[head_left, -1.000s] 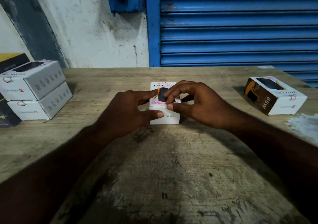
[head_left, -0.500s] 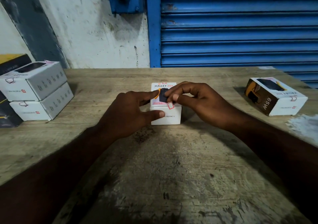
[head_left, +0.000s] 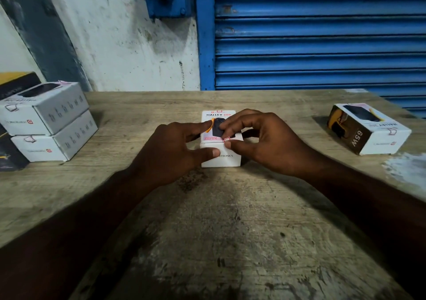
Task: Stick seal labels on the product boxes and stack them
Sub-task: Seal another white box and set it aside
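While clamping box (head_left: 228,159) with left hand (head_left: 170,153) thumb and forefinger, pinching label (head_left: 226,139) at its front edge with right hand (head_left: 268,144).

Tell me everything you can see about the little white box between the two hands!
The small white cardboard box lies flat on the worn wooden table, closed. Its top reads HALLEY 20K and shows a dark device with an orange loop; letters show on the front face. The left hand holds it, forefinger on top and thumb on the front. The right hand pinches a small red-edged seal label at its top front edge.
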Available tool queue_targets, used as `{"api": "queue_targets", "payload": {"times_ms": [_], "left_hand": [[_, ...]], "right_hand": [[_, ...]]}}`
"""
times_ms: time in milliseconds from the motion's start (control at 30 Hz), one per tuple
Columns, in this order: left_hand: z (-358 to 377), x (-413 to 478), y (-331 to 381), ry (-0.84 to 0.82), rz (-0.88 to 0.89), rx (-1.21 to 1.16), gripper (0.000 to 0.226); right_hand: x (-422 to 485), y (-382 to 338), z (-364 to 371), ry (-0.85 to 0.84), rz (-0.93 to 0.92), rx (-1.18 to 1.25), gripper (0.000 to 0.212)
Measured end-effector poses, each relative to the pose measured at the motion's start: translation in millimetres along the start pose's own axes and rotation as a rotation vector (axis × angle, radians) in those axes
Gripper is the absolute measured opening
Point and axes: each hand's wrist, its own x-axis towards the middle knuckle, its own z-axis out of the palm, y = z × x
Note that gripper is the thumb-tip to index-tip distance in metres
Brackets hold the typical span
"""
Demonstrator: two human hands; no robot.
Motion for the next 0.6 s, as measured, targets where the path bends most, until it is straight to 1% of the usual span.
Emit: {"api": "queue_targets", "payload": {"times_ms": [300,400,600], "left_hand": [[-0.2,0.5,-0.1,0.006,-0.018,-0.008,0.069],[0.4,0.7,-0.9,0.018,-0.021,-0.006,0.068],[0.5,-1.6,2.5,0.033,-0.018,-0.015,0.065]], "right_hand": [[-1.1,-1.6,0.6,0.022,0.05,0.176,0.003],[-1.4,-3.1,-1.4,0.016,0.052,0.259,0.004],[-1.0,-1.1,2.1,-0.01,0.072,0.312,0.011]]}}
